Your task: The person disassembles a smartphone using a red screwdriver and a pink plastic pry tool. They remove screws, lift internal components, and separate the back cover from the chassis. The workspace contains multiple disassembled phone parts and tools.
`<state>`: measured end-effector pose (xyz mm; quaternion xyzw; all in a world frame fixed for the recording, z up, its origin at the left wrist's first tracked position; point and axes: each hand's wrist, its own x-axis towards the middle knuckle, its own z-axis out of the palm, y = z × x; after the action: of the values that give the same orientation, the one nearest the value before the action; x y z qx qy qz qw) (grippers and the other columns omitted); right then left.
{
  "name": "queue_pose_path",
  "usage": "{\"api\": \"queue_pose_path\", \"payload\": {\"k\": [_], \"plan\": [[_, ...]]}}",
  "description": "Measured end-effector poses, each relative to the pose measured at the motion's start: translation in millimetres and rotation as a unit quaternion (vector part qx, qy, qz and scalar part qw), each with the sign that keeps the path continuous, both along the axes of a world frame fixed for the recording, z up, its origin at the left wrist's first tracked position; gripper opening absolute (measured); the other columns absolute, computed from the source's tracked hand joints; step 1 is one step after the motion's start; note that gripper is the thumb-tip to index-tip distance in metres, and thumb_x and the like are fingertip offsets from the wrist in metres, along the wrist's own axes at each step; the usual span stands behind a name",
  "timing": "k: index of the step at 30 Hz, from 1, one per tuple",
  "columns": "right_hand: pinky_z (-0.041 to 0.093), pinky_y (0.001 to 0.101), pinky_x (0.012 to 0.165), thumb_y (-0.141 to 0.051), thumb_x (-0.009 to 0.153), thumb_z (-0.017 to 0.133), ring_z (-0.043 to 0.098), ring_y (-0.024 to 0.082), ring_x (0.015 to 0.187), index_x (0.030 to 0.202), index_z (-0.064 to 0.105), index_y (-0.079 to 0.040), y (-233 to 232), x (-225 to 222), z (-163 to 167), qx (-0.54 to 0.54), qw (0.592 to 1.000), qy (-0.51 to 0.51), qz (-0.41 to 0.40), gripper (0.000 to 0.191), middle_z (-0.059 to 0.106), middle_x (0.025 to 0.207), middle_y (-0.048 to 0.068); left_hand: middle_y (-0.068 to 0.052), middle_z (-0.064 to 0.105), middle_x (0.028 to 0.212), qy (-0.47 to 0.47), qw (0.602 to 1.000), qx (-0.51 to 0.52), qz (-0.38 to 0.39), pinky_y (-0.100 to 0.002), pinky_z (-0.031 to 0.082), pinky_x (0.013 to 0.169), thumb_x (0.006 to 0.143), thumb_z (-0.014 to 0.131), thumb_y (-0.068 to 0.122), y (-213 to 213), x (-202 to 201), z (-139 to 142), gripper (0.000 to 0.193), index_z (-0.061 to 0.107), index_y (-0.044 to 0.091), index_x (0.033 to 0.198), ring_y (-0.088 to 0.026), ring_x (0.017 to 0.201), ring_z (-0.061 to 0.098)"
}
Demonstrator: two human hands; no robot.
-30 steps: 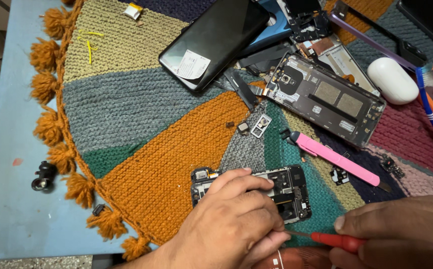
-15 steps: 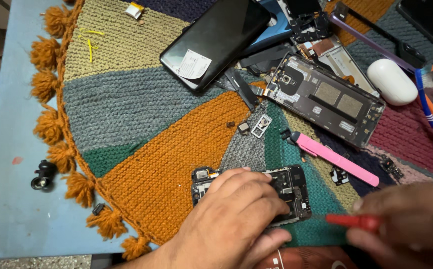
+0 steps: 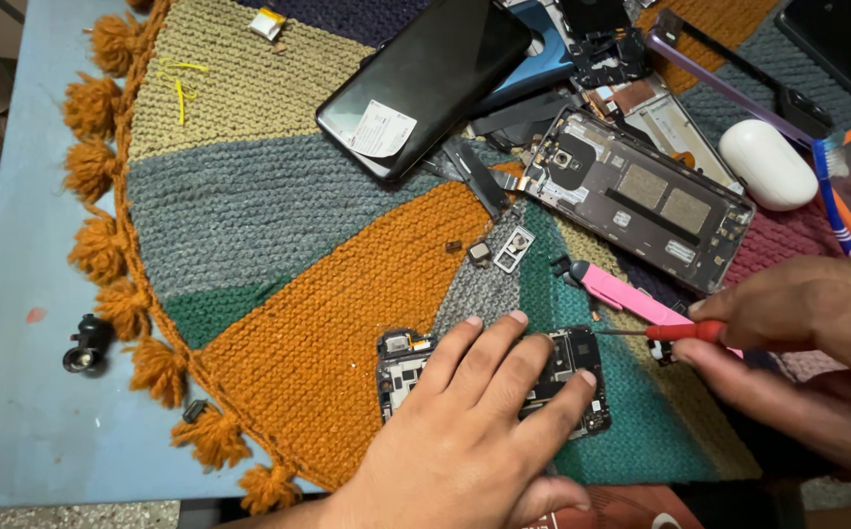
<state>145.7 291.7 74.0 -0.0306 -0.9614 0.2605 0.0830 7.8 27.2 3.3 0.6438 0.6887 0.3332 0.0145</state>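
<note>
**Left hand pins a circuit board while the right brings a red screwdriver to it**

The left hand (image 3: 479, 421) lies flat, fingers spread and pressed down on a dark circuit board (image 3: 567, 358) that rests on a knitted mat (image 3: 279, 245) of orange, grey, teal and tan wedges. The hand covers the board's middle; its two ends show on either side of the fingers. The right hand (image 3: 807, 343) is closed around a red-handled screwdriver (image 3: 680, 331), held nearly level, its thin shaft pointing left with the tip at the board's upper right edge.

Just above the screwdriver lies a pink tool (image 3: 621, 294) with a black tip. Further up the mat sits an opened phone body (image 3: 641, 196), its inner metal frame facing up, and to its left a black phone (image 3: 425, 78) with a white sticker on it. Two small loose parts (image 3: 504, 250) lie between the opened phone and the board. A white earbud case (image 3: 766, 162) rests near the right side, beside a blue toothbrush (image 3: 837, 196).

The mat's orange tassels hang over the blue surface (image 3: 24, 421), where a small black part (image 3: 88, 345) lies well apart from the work.
</note>
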Motion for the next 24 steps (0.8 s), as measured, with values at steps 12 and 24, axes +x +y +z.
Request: {"api": "queue_pose_path", "payload": {"k": [12,24], "plan": [[0.066,0.0292,0.076,-0.013,0.076,0.085,0.075,0.018,0.088,0.099,0.063,-0.009,0.1,-2.9,0.6,0.005,1.000,0.001,0.012,0.032,0.075,0.093,0.008,-0.021,0.055,0.143,-0.005,1.000,-0.001,-0.003,-0.060,0.033,0.124,0.094,0.062,0.058,-1.1,-0.5,0.2,0.067,0.062,0.010,0.141,-0.042,0.143,0.048],[0.066,0.0299,0.076,-0.013,0.076,0.085,0.078,0.018,0.088,0.099,0.061,-0.009,4.8,-1.8,-1.7,0.014,1.000,-0.003,0.020,0.033,0.075,0.093,0.008,-0.022,0.054,0.143,-0.012,1.000,-0.001,-0.007,-0.060,0.033,0.123,0.091,0.065,0.057,-0.3,-1.0,1.6,0.069,0.062,0.010,0.141,-0.042,0.143,0.047]]}}
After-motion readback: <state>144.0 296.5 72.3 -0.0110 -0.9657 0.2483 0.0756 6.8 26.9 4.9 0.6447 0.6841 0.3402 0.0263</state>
